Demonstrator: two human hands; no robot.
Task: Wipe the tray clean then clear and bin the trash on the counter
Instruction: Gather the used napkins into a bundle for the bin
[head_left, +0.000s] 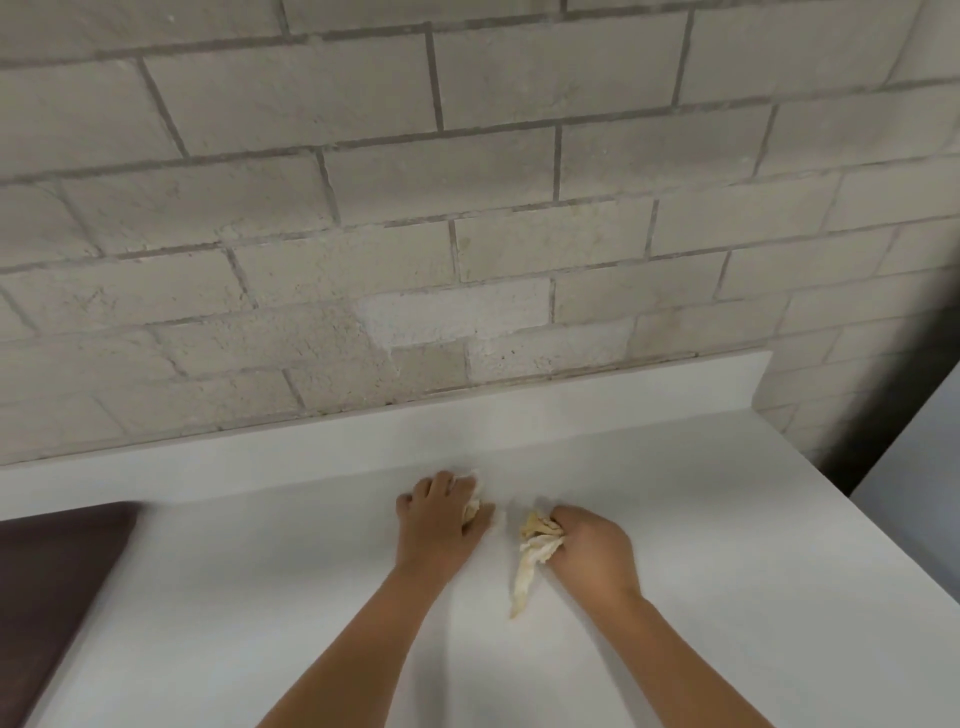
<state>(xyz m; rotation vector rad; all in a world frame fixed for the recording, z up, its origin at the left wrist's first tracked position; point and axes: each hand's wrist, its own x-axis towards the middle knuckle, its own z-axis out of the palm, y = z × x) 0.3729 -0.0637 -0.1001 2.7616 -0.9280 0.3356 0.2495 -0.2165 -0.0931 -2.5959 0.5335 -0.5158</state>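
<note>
On the white counter (675, 519) my left hand (439, 517) lies palm down, fingers closed over a small crumpled scrap (471, 510) of yellowish paper that peeks out at its right side. My right hand (589, 548) is closed on a crumpled yellowish-white paper napkin (535, 545), whose loose tail hangs down onto the counter. The two hands sit close together, a small gap between them. A dark brown tray (52, 571) lies at the far left of the counter, cut off by the frame edge.
A pale brick wall (467, 182) rises behind the counter's low backsplash (571, 395). The counter ends at the right, beside a dark gap (878, 441) and another pale surface (919, 493).
</note>
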